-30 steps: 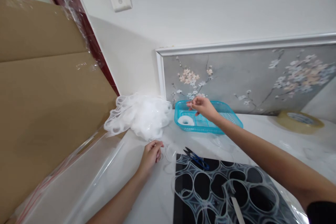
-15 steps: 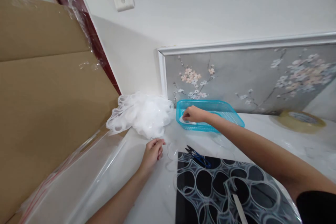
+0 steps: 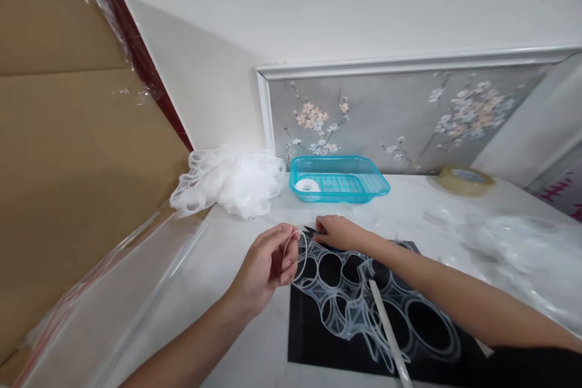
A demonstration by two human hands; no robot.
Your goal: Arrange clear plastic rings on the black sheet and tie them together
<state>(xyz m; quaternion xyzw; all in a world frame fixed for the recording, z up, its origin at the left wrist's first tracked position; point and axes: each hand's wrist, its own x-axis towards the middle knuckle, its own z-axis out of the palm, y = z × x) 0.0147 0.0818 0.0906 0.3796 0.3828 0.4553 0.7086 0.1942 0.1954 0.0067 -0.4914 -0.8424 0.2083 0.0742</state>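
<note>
My left hand (image 3: 267,265) is closed in a pinch on a clear plastic ring (image 3: 293,248) at the left edge of a clear sheet of joined rings (image 3: 350,297). That sheet lies on a black mat (image 3: 436,339). My right hand (image 3: 337,232) rests palm down at the sheet's far edge, fingers curled over small blue scissors (image 3: 310,231), of which only the tip shows. A blue basket (image 3: 339,179) behind holds a pile of white cut rings (image 3: 307,185).
A heap of clear plastic rings (image 3: 230,179) lies left of the basket. A cardboard box wrapped in film (image 3: 77,151) fills the left side. A roll of brown tape (image 3: 464,179) sits at the back right, more clear plastic (image 3: 513,248) at the right. A framed flower picture (image 3: 409,115) leans on the wall.
My right hand has left the basket and come back down onto the scissors. My left hand has lifted and pinched a ring at the sheet's edge. The camera has tilted down.
</note>
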